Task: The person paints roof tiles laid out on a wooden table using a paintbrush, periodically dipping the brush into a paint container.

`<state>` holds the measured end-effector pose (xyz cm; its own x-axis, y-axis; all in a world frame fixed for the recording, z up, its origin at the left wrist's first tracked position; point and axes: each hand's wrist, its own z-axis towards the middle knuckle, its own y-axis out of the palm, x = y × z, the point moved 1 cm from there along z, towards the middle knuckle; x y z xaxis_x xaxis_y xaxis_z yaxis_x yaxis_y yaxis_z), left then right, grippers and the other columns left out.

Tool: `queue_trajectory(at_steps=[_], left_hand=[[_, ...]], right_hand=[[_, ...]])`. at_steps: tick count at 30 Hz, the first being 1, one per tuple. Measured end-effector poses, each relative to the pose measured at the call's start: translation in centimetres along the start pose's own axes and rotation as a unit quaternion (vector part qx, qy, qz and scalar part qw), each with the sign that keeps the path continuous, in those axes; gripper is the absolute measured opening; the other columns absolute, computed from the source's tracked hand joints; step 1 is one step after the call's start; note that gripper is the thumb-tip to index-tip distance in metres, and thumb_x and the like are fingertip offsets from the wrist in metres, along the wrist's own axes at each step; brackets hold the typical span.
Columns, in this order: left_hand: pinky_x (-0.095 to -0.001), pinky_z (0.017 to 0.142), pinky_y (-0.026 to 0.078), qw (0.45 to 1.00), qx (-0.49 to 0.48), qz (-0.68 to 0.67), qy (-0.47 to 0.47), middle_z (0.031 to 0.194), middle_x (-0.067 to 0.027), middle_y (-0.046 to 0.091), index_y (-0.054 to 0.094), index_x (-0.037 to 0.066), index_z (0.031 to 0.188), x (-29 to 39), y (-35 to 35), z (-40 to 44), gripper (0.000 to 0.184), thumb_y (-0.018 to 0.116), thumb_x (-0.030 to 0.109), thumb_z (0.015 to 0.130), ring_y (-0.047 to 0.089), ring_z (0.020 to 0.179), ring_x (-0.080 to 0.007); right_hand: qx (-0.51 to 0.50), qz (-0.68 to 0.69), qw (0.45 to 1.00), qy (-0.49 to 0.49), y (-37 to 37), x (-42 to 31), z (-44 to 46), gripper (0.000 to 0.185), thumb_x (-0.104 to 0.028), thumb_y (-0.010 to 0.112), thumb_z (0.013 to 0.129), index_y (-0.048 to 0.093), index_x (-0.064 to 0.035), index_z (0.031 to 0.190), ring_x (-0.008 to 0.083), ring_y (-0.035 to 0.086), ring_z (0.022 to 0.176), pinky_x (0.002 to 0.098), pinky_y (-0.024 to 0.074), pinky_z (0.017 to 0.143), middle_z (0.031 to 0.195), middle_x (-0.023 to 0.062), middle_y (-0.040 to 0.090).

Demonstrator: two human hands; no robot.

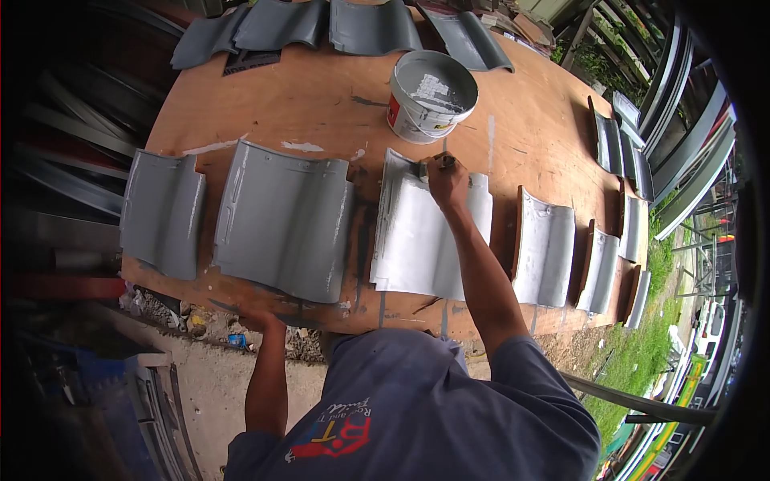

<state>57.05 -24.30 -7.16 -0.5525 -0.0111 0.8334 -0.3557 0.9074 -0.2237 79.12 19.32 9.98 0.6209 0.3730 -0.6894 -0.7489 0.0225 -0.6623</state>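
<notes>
My right hand [449, 181] is closed round what looks like a paintbrush [423, 171], held against the upper part of a curved roof tile [425, 240]. This tile is whitish, with a wet-looking sheen. Just beyond the hand stands a white bucket [431, 100] with grey paint inside and a wire handle. My left hand [258, 321] is low at the table's near edge, below a grey tile [282, 216]. Its fingers point left and appear stretched out, with nothing visible in them.
The tiles lie on a wooden board table [305, 104] smeared with grey paint. Another grey tile [163, 212] is at the left, and several pale tiles [544, 244] stand to the right. More grey tiles [374, 28] line the far edge. Metal strips [72, 168] fill the left side.
</notes>
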Motion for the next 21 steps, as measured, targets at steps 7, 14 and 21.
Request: queue_trajectory(at_steps=[7, 14, 21], left_hand=[[-0.0538, 0.096, 0.060, 1.000, -0.006, -0.008, 0.022, 0.131, -0.0320, 0.056, 0.046, -0.011, 0.131, -0.2, -0.1, 0.5, 0.071, 0.054, 0.052, 0.099, 0.065, 0.115, -0.0429], [-0.0545, 0.097, 0.059, 0.999, -0.006, -0.034, 0.009, 0.131, -0.0300, 0.055, 0.044, -0.009, 0.131, -0.2, 0.1, 0.3, 0.068, 0.055, 0.049, 0.098, 0.064, 0.114, -0.0431], [-0.0553, 0.100, 0.057, 0.999, -0.016, -0.042, 0.012, 0.133, -0.0303, 0.053, 0.043, -0.008, 0.132, -0.3, 0.0, 0.7, 0.068, 0.054, 0.049, 0.098, 0.062, 0.118, -0.0425]], right_hand=[[-0.058, 0.437, 0.894, 0.082, 1.6, 0.7, 1.4, 0.021, -0.016, 0.074, 0.097, 0.072, 0.0034, 0.105, 0.0145, 0.069, 0.084, 0.0332, 0.0551, 0.073, 0.095, 0.0054, 0.074], [-0.028, 0.110, 0.993, 0.006, -0.9, 2.1, -0.1, 0.015, -0.012, 0.072, 0.094, 0.074, 0.0012, 0.100, 0.0227, 0.074, 0.079, 0.0359, 0.0570, 0.072, 0.090, 0.0159, 0.075], [-0.043, 0.147, 0.958, -0.242, -1.2, -1.3, -2.4, 0.016, -0.004, 0.076, 0.087, 0.074, -0.0010, 0.103, 0.0340, 0.073, 0.089, 0.0378, 0.0575, 0.078, 0.101, 0.0157, 0.075]])
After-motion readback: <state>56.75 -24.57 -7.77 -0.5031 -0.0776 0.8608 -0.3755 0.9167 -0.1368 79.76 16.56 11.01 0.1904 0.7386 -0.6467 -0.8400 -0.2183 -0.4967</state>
